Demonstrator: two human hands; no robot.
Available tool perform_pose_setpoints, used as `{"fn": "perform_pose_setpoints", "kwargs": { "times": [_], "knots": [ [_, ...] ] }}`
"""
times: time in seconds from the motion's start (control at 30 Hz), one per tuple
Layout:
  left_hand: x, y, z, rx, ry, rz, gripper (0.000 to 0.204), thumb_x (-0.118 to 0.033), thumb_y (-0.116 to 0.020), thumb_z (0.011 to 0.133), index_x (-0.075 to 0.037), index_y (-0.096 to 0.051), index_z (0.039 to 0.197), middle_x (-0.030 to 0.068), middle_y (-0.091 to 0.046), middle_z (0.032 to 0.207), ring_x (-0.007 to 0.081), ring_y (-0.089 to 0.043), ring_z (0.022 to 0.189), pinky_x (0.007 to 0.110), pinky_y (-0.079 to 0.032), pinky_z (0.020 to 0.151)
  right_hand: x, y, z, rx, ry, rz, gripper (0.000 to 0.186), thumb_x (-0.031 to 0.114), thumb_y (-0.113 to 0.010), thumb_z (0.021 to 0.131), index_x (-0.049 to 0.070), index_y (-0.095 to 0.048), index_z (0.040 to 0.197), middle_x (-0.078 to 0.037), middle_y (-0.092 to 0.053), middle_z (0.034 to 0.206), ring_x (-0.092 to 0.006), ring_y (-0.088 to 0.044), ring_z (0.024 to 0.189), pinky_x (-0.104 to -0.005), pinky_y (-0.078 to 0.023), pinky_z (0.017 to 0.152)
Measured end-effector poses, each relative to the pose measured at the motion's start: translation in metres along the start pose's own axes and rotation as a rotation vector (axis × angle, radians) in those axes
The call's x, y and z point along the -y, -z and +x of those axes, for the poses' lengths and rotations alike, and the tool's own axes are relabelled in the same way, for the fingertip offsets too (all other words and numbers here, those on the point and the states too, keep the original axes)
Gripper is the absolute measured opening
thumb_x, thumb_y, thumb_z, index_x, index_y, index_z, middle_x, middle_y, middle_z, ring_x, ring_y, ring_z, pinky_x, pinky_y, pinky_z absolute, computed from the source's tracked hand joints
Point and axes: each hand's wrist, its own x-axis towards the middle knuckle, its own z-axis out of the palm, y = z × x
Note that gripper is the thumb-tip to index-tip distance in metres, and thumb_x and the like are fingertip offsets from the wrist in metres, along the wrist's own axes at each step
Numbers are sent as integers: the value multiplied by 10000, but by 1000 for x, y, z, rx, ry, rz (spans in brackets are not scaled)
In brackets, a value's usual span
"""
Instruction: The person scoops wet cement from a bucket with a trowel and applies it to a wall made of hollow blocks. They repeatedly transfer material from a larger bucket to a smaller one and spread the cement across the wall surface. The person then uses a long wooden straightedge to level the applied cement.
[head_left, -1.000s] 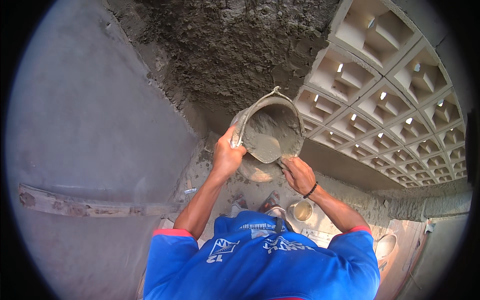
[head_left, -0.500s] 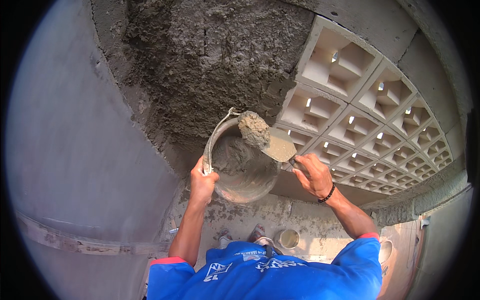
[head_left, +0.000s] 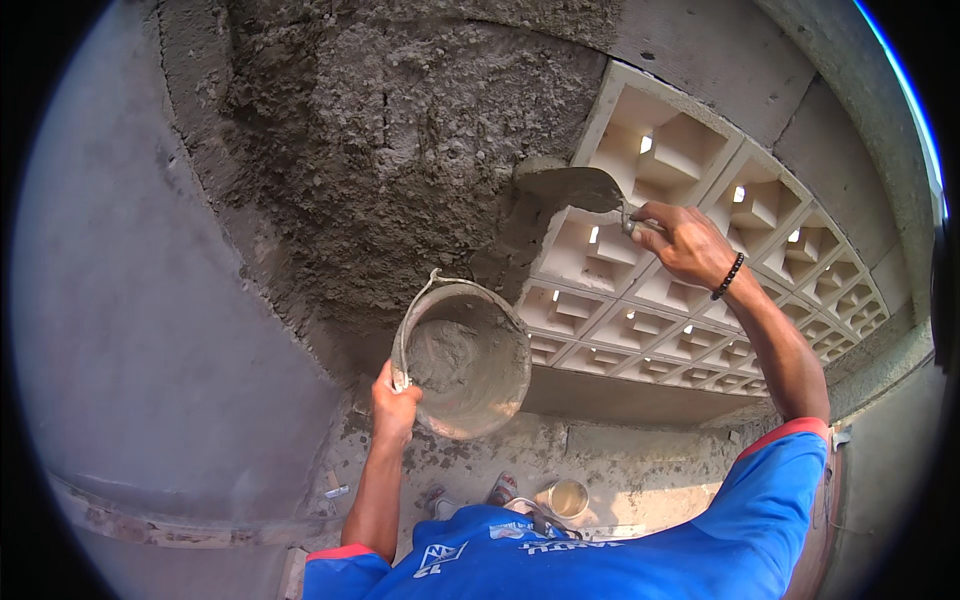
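Observation:
My left hand (head_left: 393,405) grips the rim and handle of a plastic bucket (head_left: 495,380) with grey wet mortar (head_left: 445,350) in it. Up and to the right, my right hand (head_left: 680,240) is closed on the handle of a trowel (head_left: 570,188). Its blade lies against the rough mortar wall (head_left: 380,150) at the left edge of a grid of pale ventilation blocks (head_left: 590,250), with a smeared strip of wet mortar (head_left: 525,225) just below it.
A smooth grey wall (head_left: 150,330) fills the left, with a dirty wooden batten (head_left: 180,535) along its lower part. Concrete (head_left: 740,60) borders the blocks above. On the floor (head_left: 630,450) are a small bucket (head_left: 565,497) and my feet in sandals.
My right hand has lifted the trowel out of the bucket, first carrying a lump of mortar, then up to the wall. My left hand and the bucket have moved left and down in view.

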Motion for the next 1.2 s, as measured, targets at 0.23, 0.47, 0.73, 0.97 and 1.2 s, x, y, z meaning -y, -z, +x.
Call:
{"fn": "perform_pose_setpoints", "kwargs": {
  "times": [0.23, 0.47, 0.73, 0.97, 1.2],
  "knots": [
    [2, -20, 1, -9, 11, 21, 668, 163, -509, 658, 50, -536, 1316, 87, -659, 1086, 149, -597, 945, 256, -466, 867, 5, 45, 32, 92, -100, 97, 359, 299, -580, 946, -20, -673, 1083, -171, -667, 752, -205, -613, 592, -389, -501, 607],
    [8, -38, -2, 24, 62, -98, 665, 160, -517, 657, 51, -544, 1312, 81, -658, 1080, 135, -593, 929, 241, -460, 848, 2, 64, 27, 67, -132, 44, 371, 306, -577, 948, -12, -661, 1121, -161, -654, 719, -184, -603, 554, -377, -493, 581],
    [31, -38, -3, 58, 64, -17, 708, 177, -491, 650, 35, -522, 1343, 127, -651, 1171, 205, -629, 1027, 303, -487, 910, -8, 69, 1, -202, 89, -187, 281, 246, -584, 944, 16, -645, 1094, -177, -603, 610, -302, -605, 541, -429, -449, 585],
    [27, -36, -11, -22, 103, -99, 673, 158, -518, 647, 44, -549, 1310, 98, -670, 1064, 158, -614, 898, 259, -481, 808, -5, 27, -25, 147, 79, 225, 511, 391, -721, 866, -28, -589, 1127, -134, -618, 759, -222, -606, 727, -401, -466, 658],
    [43, -36, -14, -34, 165, -58, 690, 172, -520, 646, 26, -546, 1320, 124, -676, 1079, 182, -629, 936, 288, -495, 833, -38, -37, -12, 460, -2, 296, 470, 387, -689, 888, -24, -588, 1093, -59, -569, 704, -129, -558, 653, -301, -459, 583]
  ]
}}
